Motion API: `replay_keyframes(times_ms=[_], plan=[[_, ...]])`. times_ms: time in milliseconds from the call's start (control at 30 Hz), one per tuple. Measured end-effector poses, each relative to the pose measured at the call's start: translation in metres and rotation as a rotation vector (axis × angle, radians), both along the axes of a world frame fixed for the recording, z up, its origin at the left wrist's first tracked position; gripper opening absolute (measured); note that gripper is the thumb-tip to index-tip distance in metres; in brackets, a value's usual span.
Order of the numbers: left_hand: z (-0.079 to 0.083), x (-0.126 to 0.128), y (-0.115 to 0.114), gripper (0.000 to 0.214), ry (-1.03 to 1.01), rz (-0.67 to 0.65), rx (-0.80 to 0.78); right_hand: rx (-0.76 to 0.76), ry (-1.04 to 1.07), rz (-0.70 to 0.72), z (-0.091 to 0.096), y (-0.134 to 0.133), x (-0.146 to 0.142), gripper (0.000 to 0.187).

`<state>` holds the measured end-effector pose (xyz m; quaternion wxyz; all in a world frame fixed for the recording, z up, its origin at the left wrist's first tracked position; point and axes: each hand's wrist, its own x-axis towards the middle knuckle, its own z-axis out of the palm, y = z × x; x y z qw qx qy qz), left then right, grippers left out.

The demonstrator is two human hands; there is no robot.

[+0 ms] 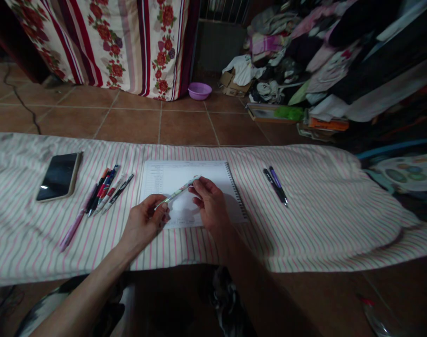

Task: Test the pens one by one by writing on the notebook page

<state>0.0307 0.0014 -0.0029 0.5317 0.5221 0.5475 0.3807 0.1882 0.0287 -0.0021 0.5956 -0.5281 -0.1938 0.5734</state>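
Observation:
A slim pale pen with a printed pattern (180, 191) is held slantwise between my two hands, above a white spiral notebook (213, 210). The fingers of my left hand (148, 217) pinch its lower left end. At its upper right end, my right hand (210, 201) grips it between thumb and fingers. The notebook lies open with its wire binding on the right and printed lines on its left side. To the left lies a group of several pens (106, 189), with a long pinkish pen (76, 222) beside them. Two dark pens (276, 187) rest to the right.
A phone (59, 177) lies at the left on the striped cloth (326, 206) covering the table. Beyond the table are a tiled floor (136, 119), a floral curtain (129, 47), a purple basin (200, 91) and heaped clothes (269, 42). A bottle (373, 316) is on the floor at lower right.

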Motion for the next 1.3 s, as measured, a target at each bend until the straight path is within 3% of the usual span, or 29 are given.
replay_keyframes(times_ms=[133,300,633,900,1300], plan=[[-0.002,0.002,0.001,0.030,-0.062,-0.022,-0.036,0.098,-0.021,0.110,0.003,-0.003,-0.003,0.030],[-0.004,0.002,0.001,0.031,-0.083,-0.045,-0.088,0.187,-0.058,0.131,0.002,-0.004,-0.006,0.025],[-0.017,-0.001,0.000,0.033,-0.094,-0.025,-0.077,0.134,-0.031,0.100,0.004,-0.005,-0.003,0.022],[-0.013,-0.002,-0.002,0.034,0.031,-0.032,-0.053,0.111,0.021,0.064,0.002,-0.004,-0.003,0.021],[-0.010,0.001,-0.001,0.042,-0.178,-0.045,-0.109,0.085,0.172,-0.029,0.006,0.001,0.004,0.017]])
